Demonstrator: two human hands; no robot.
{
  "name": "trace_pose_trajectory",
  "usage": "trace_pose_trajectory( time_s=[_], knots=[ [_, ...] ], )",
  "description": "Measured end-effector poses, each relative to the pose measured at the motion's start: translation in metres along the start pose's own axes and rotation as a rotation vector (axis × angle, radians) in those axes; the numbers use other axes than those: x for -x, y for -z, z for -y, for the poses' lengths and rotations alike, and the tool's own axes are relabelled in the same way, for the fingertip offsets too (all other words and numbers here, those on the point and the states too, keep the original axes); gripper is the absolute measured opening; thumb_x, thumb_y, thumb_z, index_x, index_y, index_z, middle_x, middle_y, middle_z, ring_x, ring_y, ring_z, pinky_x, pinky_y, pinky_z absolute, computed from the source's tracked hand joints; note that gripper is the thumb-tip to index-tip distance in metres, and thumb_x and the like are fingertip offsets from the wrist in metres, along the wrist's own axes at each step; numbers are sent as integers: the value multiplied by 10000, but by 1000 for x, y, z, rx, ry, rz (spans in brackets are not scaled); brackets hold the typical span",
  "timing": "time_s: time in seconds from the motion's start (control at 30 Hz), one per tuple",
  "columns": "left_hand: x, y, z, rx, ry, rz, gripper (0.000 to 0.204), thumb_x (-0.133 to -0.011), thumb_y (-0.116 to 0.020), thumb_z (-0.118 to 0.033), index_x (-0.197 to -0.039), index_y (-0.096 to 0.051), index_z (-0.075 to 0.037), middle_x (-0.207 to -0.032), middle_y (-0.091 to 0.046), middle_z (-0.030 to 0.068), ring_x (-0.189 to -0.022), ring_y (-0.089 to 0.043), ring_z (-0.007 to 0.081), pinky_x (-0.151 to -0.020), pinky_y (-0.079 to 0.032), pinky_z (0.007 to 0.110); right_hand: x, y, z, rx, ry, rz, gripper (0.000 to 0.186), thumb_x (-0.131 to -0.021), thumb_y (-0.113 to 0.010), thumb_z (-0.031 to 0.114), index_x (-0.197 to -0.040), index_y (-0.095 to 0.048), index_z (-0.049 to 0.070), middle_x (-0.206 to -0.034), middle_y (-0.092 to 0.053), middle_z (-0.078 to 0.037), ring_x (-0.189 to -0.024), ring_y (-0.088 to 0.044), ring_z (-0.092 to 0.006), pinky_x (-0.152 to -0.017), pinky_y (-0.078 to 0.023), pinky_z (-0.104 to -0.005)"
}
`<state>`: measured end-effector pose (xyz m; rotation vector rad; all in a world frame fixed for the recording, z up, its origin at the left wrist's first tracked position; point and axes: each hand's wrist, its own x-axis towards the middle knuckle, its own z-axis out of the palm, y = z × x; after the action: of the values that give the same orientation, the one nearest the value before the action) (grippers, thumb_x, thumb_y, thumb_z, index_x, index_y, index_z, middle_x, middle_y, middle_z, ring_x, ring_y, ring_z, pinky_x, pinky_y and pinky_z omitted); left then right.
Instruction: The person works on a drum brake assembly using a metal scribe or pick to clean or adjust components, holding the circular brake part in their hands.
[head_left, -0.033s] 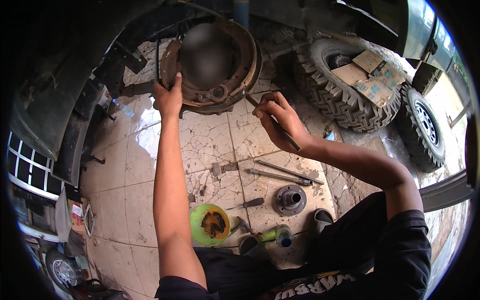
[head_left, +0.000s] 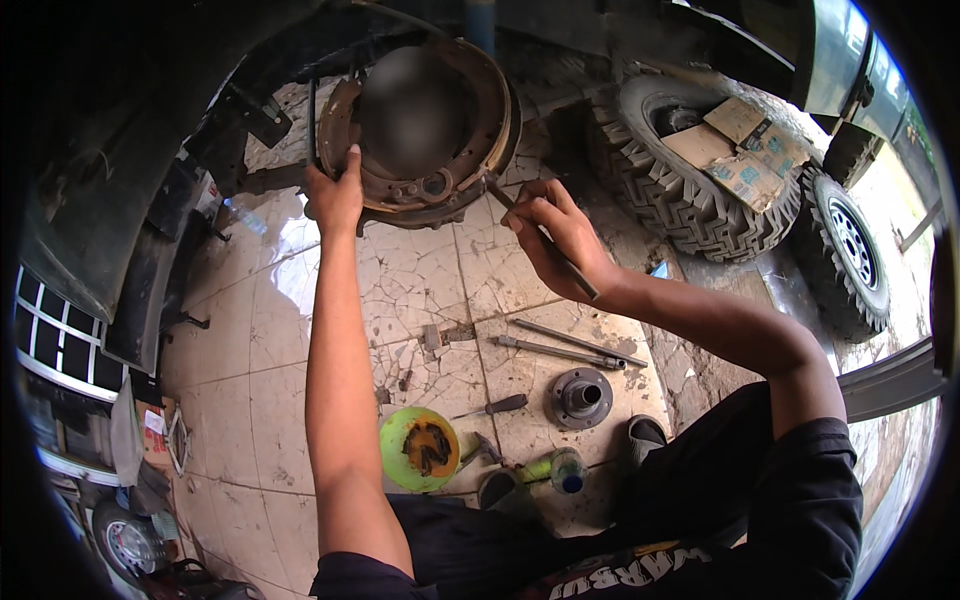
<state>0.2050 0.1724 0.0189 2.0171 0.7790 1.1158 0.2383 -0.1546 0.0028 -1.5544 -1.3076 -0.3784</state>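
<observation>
At the top middle is a rusty round brake assembly (head_left: 490, 150) with brake shoes around its rim; its centre is blurred. My left hand (head_left: 338, 195) grips its lower left edge, thumb on the face and fingers behind, mostly hidden. My right hand (head_left: 560, 235) is closed around a dark metal rod (head_left: 570, 265), held slanting. The rod's far end meets the lower right edge of the brake assembly, near the end of a shoe.
On the cracked tile floor (head_left: 270, 400) lie two metal bars (head_left: 560, 352), a screwdriver (head_left: 505, 404), a flanged wheel hub (head_left: 580, 399), a green bowl (head_left: 392, 450) with dark parts in orange liquid, a hammer (head_left: 485, 447) and a bottle (head_left: 568, 470). Large treaded tyres (head_left: 700, 220) stand right, cardboard (head_left: 740, 150) on one.
The rod's far end has shifted slightly up and left against the brake assembly, with my right hand moving a little the same way. My left hand keeps its grip.
</observation>
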Motion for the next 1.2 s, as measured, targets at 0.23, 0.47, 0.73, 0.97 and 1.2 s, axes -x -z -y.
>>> trace_pose_trajectory(
  time_s=[0.23,0.47,0.73,0.97,1.2],
  knots=[
    [21,11,-21,-244,-390,-294,591,-843,-700,-425,-1198,-529,16,-1245,-531,238,-1155,-531,395,-966,-417,489,-11,19,-3,60,86,-138,86,-894,-592,-28,-978,-589,-9,-1018,-508,-151,-844,-576,-294,-741,-491,-351],
    [69,0,-93,-207,-1035,105,420,-790,-771,-371,-1084,-640,-100,-1080,-640,41,-1084,-567,232,-965,-385,421,-5,39,-21,-28,-8,-31,41,-916,-582,9,-931,-579,-29,-915,-533,-149,-765,-575,-295,-673,-475,-371],
    [93,-35,-85,-345,-1064,120,179,-788,-757,-231,-894,-671,-116,-869,-658,0,-923,-595,200,-856,-402,388,-5,39,-33,-10,-165,55,239,-974,-539,127,-840,-582,-67,-760,-546,-198,-675,-560,-377,-611,-439,-428],
    [97,-31,-84,-286,-1123,95,110,-868,-691,-173,-912,-695,-73,-877,-684,28,-893,-619,215,-869,-418,381,-3,35,-45,-73,-209,49,283,-984,-535,167,-833,-592,-65,-771,-576,-202,-687,-584,-396,-622,-453,-428],
    [103,-24,-83,-343,-1074,145,283,-812,-769,-281,-1002,-687,-87,-961,-665,35,-915,-596,219,-861,-415,376,-10,37,-44,-179,-354,9,339,-991,-559,219,-801,-621,-55,-711,-593,-165,-603,-587,-277,-580,-451,-381]
  ],
)
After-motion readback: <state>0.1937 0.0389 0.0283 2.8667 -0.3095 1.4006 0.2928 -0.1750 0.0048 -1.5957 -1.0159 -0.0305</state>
